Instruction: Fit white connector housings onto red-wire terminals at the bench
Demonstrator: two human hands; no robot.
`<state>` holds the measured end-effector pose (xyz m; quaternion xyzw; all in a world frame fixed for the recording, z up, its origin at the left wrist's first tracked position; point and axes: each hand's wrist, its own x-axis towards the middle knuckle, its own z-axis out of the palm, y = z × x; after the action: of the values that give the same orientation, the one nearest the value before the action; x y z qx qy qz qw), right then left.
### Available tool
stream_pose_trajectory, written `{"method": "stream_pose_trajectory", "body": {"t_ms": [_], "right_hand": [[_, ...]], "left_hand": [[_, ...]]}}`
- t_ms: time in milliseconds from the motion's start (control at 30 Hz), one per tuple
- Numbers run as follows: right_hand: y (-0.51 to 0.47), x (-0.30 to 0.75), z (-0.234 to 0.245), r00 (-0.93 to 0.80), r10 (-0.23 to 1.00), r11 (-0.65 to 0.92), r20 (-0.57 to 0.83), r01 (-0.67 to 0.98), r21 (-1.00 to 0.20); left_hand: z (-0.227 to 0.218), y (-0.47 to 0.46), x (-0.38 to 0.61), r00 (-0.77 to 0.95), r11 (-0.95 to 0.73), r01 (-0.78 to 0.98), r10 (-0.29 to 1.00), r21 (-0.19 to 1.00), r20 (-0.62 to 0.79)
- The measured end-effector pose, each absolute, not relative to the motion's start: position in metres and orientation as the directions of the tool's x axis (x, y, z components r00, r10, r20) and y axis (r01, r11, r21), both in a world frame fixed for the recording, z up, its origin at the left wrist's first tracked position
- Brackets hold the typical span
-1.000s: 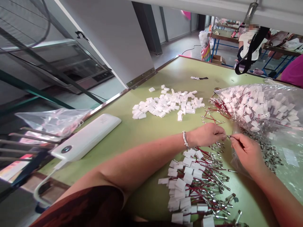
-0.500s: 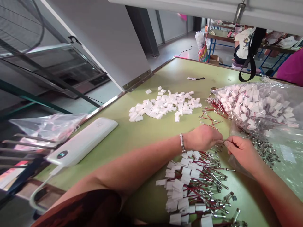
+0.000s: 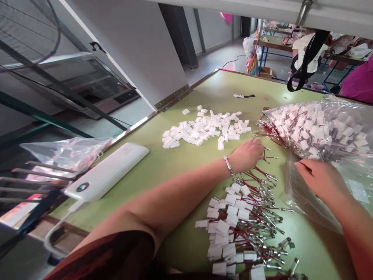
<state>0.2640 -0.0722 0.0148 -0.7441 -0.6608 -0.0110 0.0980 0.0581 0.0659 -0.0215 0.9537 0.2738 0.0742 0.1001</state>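
Observation:
My left hand (image 3: 249,154), with a bracelet at the wrist, is closed, its curled fingers pointing down at a few red wires (image 3: 265,158) with metal ends. What those fingertips hold is hidden. My right hand (image 3: 325,181) is at the clear plastic bag (image 3: 303,202), fingers bent together; I cannot make out anything in them. Below my left hand lies a pile of red wires with white tags (image 3: 232,210) and metal tube-like ends (image 3: 269,221). More tagged wires (image 3: 316,120) fill the bag behind my right hand.
Loose white pieces (image 3: 201,130) lie in a heap at the table's middle. A white power bank (image 3: 107,171) with a cable sits by the left edge, near another plastic bag (image 3: 64,153). A black strap (image 3: 303,66) hangs at the upper right. A person (image 3: 310,50) sits farther back.
My hands have come apart from where they met. The left has moved up and left to the loose red wires; the right has shifted right, over the bag. The view has shifted slightly.

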Motion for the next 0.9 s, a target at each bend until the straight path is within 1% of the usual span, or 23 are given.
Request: {"method": "stream_pose_trajectory", "body": {"t_ms": [67, 133, 300, 433, 500, 567, 667, 733, 800, 833, 900], "right_hand": [[-0.070, 0.281, 0.014, 0.180, 0.978, -0.173, 0.106, 0.983, -0.067], [-0.069, 0.291, 0.011, 0.173, 0.979, -0.170, 0.107, 0.985, -0.044], [-0.068, 0.295, 0.011, 0.161, 0.985, -0.157, 0.060, 0.985, -0.070], [-0.070, 0.294, 0.020, 0.175, 0.984, -0.172, 0.034, 0.981, -0.086], [-0.071, 0.295, 0.026, 0.177, 0.984, -0.176, -0.003, 0.980, -0.089], [-0.072, 0.297, 0.031, 0.175, 0.984, -0.178, -0.039, 0.980, -0.084], [-0.073, 0.300, 0.035, 0.158, 0.986, -0.162, -0.049, 0.984, -0.070], [-0.073, 0.300, 0.033, 0.155, 0.987, -0.156, -0.032, 0.988, -0.018], [-0.072, 0.299, 0.027, 0.181, 0.983, -0.179, -0.023, 0.980, 0.086], [-0.072, 0.299, 0.023, 0.200, 0.979, -0.195, -0.025, 0.971, 0.141], [-0.071, 0.299, 0.014, 0.231, 0.972, -0.215, -0.045, 0.950, 0.227]], "left_hand": [[-0.021, 0.068, 0.057, 0.864, -0.861, 0.456, 0.489, 0.224, 0.121], [-0.021, 0.068, 0.056, 0.881, -0.879, 0.408, 0.450, 0.248, 0.145], [-0.020, 0.066, 0.055, 0.888, -0.881, 0.399, 0.440, 0.252, 0.131], [-0.018, 0.069, 0.057, 0.933, -0.920, 0.295, 0.335, 0.257, 0.131], [-0.019, 0.072, 0.059, 0.940, -0.930, 0.278, 0.315, 0.239, 0.131], [-0.023, 0.074, 0.061, 0.929, -0.929, 0.304, 0.338, 0.210, 0.149], [-0.028, 0.076, 0.063, 0.921, -0.938, 0.324, 0.342, 0.122, 0.185], [-0.028, 0.076, 0.064, 0.923, -0.944, 0.320, 0.331, 0.084, 0.195], [-0.025, 0.075, 0.063, 0.915, -0.937, 0.335, 0.350, 0.102, 0.201], [-0.022, 0.075, 0.063, 0.905, -0.927, 0.349, 0.371, 0.137, 0.208], [-0.014, 0.075, 0.060, 0.858, -0.884, 0.389, 0.450, 0.260, 0.246]]}}
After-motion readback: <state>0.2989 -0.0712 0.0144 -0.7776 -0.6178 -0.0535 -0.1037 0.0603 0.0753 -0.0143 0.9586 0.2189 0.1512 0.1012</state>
